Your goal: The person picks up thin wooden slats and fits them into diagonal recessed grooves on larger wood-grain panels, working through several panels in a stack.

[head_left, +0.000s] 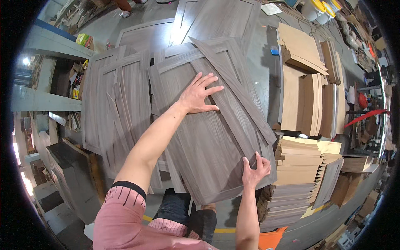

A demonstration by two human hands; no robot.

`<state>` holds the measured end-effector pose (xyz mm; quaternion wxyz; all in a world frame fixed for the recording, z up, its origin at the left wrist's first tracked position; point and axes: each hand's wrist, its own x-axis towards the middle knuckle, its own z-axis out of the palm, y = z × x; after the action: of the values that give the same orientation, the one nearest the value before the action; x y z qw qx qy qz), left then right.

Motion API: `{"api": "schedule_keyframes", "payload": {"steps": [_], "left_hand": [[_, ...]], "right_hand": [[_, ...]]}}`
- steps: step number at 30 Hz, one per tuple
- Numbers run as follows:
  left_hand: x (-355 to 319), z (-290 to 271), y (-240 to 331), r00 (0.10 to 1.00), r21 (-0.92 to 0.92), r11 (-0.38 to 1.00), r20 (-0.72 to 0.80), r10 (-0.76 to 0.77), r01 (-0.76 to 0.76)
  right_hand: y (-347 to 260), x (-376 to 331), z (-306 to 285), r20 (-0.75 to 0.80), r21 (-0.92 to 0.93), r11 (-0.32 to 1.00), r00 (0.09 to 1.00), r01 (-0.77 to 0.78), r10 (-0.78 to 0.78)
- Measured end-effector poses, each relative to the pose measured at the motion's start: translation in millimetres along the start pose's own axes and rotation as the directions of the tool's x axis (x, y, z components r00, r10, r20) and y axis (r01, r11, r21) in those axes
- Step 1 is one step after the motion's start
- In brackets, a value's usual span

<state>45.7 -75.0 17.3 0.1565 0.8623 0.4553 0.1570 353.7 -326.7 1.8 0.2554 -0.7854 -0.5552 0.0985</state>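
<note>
My left hand (201,93) lies spread on a grey wood-grain cabinet door panel (204,141), fingers apart, beside its raised frame strip. Lower down, my right hand (256,171) rests on the same panel near its lower right corner, thumb and forefinger stretched out and apart. A loose grey strip (233,89) slants across the upper right of the panel, to the right of my left hand. Under this panel other grey panels show at the edges. To the left lie more framed panels (93,104) with several narrow strips (118,112) on them.
More grey panels (221,21) lie at the far side. On the right are stacked tan boards (300,37) and a pile of boards (291,187). Yellow-lidded buckets (314,10) stand far right. A blue-grey metal frame (50,100) is at left, and an orange object (273,238) near my right forearm.
</note>
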Motion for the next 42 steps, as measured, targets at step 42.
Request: {"api": "schedule_keyframes", "payload": {"steps": [42], "left_hand": [[-51, -1, -23, 0.942, 0.002, 0.953, -0.146, -0.301, 0.304]], "right_hand": [[-128, -112, -31, 0.496, 0.128, 0.963, 0.856, -0.239, 0.147]]}}
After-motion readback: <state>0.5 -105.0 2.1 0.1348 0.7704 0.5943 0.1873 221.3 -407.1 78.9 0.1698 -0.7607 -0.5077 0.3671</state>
